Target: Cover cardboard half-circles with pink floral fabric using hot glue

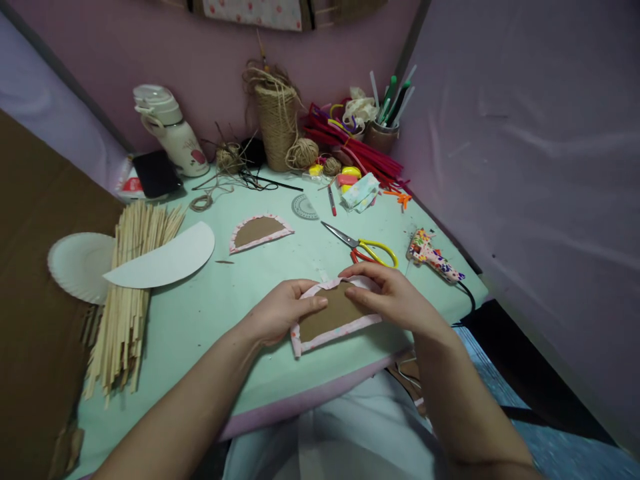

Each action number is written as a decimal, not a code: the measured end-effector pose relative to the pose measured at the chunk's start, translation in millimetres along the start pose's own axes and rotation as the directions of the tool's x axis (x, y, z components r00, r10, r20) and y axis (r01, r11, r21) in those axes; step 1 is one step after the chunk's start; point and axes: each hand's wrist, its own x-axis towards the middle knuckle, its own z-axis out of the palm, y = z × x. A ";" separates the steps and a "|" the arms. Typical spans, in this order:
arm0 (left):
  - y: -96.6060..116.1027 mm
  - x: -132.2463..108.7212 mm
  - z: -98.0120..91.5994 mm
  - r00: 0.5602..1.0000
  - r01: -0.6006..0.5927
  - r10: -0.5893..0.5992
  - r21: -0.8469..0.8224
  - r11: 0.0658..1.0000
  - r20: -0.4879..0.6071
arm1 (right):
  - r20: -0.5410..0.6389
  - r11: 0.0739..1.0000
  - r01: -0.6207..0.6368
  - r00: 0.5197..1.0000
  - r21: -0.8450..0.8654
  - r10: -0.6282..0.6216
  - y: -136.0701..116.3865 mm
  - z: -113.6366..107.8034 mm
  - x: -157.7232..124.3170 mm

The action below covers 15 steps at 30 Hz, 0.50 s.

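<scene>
A half-round cardboard piece with pink-and-white patterned fabric folded over its edges is held near the table's front edge. My left hand grips its left side, thumb on the brown face. On the upper right, my right hand pinches the fabric edge, its thumb also on the cardboard. Farther back lies a second, similar half-round piece, untouched. Scissors with one yellow and one red handle rest just beyond my right hand. A clear protractor lies behind them.
A bundle of wooden sticks with a white curved sheet across it covers the left side. A glue gun lies at right. Behind stand a bottle, a twine spool and a jar of pens.
</scene>
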 end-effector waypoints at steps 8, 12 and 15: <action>-6.2 4.2 2.5 0.989 -0.096 0.095 -0.012 0.995 -0.112 | -0.132 0.788 0.419 0.842 -0.450 -0.523 7.9 11.3 9.4; -7.2 5.6 2.2 0.983 -0.104 0.097 -0.040 0.994 -0.153 | -0.013 0.706 0.498 0.813 -0.505 -0.582 7.4 11.8 8.2; -2.9 4.8 0.6 0.983 -0.111 0.092 -0.118 0.987 -0.158 | -0.061 0.717 0.508 0.795 -0.477 -0.604 3.8 4.7 0.8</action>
